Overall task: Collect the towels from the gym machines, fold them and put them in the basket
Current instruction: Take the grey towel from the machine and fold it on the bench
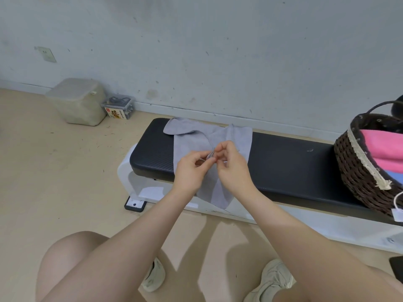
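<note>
Grip: we see the left hand point(192, 168) and the right hand point(234, 164) meeting above the bench, fingertips together, each pinching an edge of the grey towel point(209, 136) at its raised fold.
Towel: we note it lies across the black padded bench point(283, 164), towards its left end; the far-left corner is curled over, and the near part hangs over the bench's near edge below the hands.
Basket: we record a dark woven basket point(357, 177) with a pale lace trim on the right end of the bench, well apart from the grey towel.
Basket contents: a pink towel point(383, 147), with a strip of blue cloth below it.
Floor, far left: a pale lidded bin point(77, 101) against the wall, a small clear box point(118, 107) touching its right side.
Near edge: our knees and two light shoes.
</note>
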